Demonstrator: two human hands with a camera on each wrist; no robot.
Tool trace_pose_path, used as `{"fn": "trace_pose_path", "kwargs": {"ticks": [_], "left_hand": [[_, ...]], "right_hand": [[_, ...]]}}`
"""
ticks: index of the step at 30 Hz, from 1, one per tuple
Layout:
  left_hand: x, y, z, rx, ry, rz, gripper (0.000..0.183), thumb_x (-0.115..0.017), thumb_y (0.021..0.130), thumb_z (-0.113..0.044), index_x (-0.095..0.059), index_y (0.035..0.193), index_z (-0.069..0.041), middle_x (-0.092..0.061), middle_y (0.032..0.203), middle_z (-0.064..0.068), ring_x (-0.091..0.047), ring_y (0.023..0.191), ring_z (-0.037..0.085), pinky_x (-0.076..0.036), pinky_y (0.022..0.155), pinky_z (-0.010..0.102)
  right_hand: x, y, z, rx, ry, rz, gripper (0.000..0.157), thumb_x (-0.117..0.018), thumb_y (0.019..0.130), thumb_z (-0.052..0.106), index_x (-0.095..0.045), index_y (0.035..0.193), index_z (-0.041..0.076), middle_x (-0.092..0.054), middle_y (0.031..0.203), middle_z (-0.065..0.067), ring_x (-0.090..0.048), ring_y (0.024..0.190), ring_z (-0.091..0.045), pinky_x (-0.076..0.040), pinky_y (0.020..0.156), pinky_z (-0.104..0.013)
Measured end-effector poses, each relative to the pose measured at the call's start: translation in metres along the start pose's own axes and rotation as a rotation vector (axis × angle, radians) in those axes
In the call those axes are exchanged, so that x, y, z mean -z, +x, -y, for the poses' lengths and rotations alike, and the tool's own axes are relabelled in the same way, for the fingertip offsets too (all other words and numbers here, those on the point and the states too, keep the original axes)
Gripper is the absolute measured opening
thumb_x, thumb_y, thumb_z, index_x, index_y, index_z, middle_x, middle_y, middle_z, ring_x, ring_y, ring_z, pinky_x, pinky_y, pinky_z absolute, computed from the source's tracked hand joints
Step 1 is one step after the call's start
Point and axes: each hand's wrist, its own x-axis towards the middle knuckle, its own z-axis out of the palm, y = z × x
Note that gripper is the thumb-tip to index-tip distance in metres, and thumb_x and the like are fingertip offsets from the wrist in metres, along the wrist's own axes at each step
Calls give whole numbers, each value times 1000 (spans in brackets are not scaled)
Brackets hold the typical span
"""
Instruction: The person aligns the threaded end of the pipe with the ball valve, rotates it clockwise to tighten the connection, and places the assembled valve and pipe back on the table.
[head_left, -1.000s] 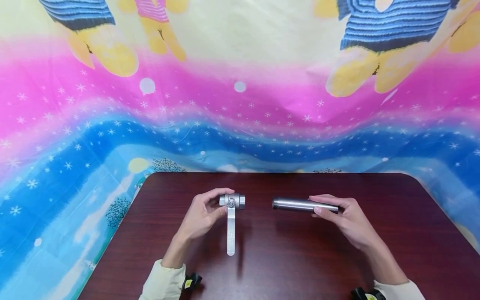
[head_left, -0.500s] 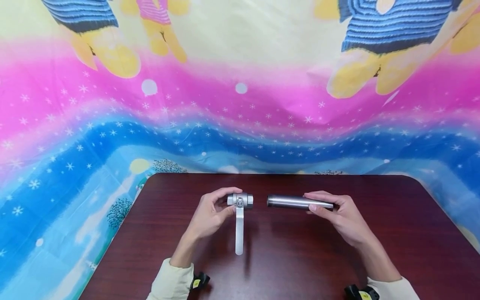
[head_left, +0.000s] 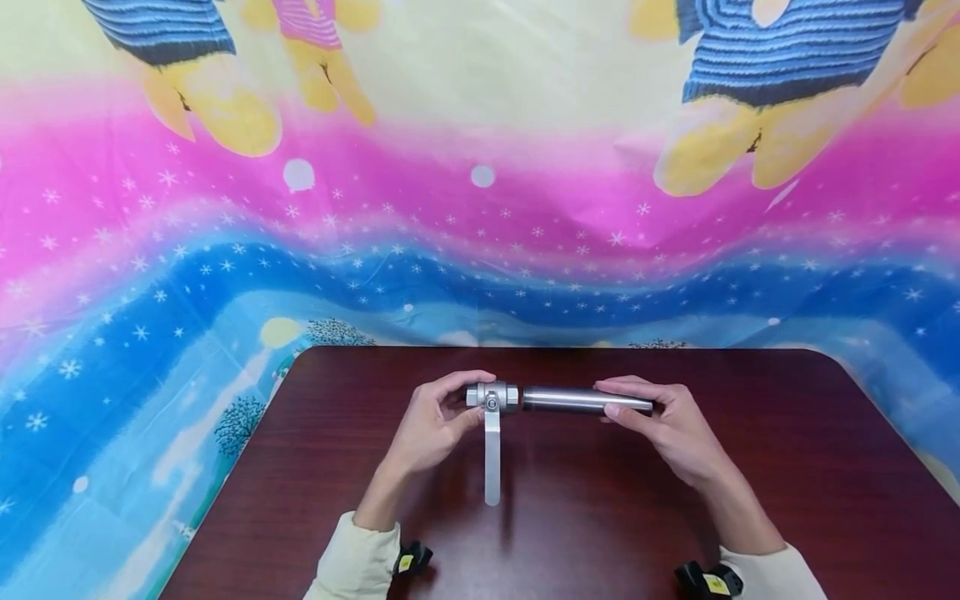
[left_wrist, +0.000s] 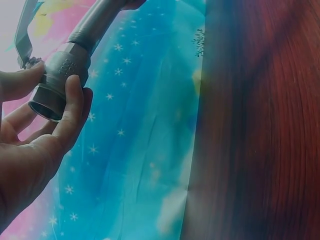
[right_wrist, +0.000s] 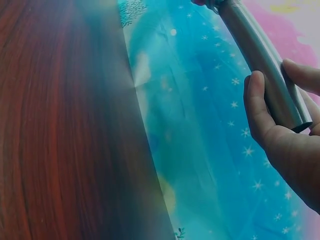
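My left hand [head_left: 429,425] pinches a silver ball valve [head_left: 492,397] by its left end, above the table. The valve's long flat lever [head_left: 492,458] points toward me, and its open near end faces the left wrist camera. With thumb and fingers, my right hand [head_left: 678,429] grips a smooth steel pipe [head_left: 570,398] near its right end. The pipe's threaded left end sits right at the valve's right opening, roughly in line with it. In the left wrist view the threaded end of the pipe [left_wrist: 97,22] meets the valve body [left_wrist: 62,70].
A dark red-brown wooden table [head_left: 600,500] with rounded far corners lies under both hands. Behind it hangs a printed cloth [head_left: 480,250] in pink and blue. Black wrist devices [head_left: 708,579] sit at both pale sleeves.
Both hands have come toward each other, the valve moving right and the pipe moving left. The gap between valve and pipe has narrowed to almost nothing.
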Motion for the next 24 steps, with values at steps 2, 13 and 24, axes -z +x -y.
{"fn": "trace_pose_path", "kwargs": {"ticks": [2, 13, 24], "left_hand": [[-1, 1, 0, 2, -1, 0, 45, -70, 93, 11, -72, 134, -7, -73, 125, 18, -68, 97, 20, -64, 89, 30], [-2, 4, -3, 37, 22, -11, 50, -68, 90, 14, -73, 134, -9, -74, 122, 17, -68, 93, 24, -62, 84, 30], [-3, 6, -5, 10, 91, -44, 50, -70, 87, 15, -76, 131, -8, -76, 115, 15, -65, 86, 20, -58, 73, 22]], "right_hand": [[-2, 1, 1, 3, 14, 3, 38, -73, 98, -1, -68, 133, -12, -75, 128, 3, -77, 100, -12, -66, 85, -30], [-8, 7, 7, -15, 48, 29, 35, -70, 101, 2, -69, 135, -8, -75, 127, 8, -81, 96, -17, -65, 85, -25], [-10, 8, 8, -6, 2, 26, 37, -68, 103, 3, -66, 137, -13, -75, 126, 11, -81, 92, -16, -65, 86, -25]]}}
